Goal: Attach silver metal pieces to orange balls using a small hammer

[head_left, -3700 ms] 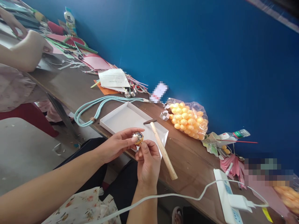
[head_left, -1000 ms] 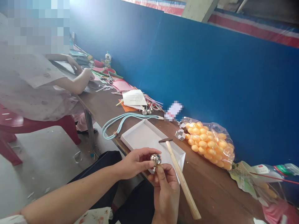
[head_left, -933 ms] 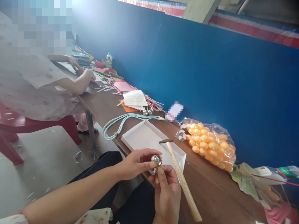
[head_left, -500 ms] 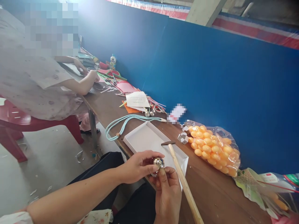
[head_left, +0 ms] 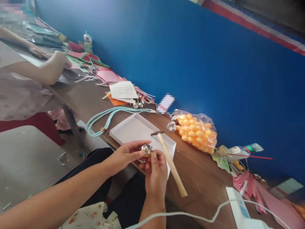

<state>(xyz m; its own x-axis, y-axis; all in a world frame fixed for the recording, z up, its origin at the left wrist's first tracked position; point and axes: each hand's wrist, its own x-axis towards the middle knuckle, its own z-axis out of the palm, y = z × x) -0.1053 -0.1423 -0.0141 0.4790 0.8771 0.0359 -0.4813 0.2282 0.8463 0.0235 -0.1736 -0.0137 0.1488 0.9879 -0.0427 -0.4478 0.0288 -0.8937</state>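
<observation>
Both my hands meet at a small shiny silver ball (head_left: 146, 149) held just off the near edge of the brown table (head_left: 205, 178). My left hand (head_left: 124, 155) pinches the ball between thumb and fingers. My right hand (head_left: 156, 171) is closed under it, thumb pressed against the ball. Right behind them a wooden-handled hammer (head_left: 170, 162) lies across a shallow white box lid (head_left: 133, 130).
A clear bag of orange balls (head_left: 196, 132) sits by the blue wall. Teal cords (head_left: 105, 116), papers and coloured strips (head_left: 124, 90) lie further left. Another person's arm (head_left: 40, 68) rests on the far table end. A white power strip (head_left: 240, 208) and cable lie at the right.
The view has swung down and to the right, so the power strip and cable show again. My hands still hold the silver ball in the same grip.
</observation>
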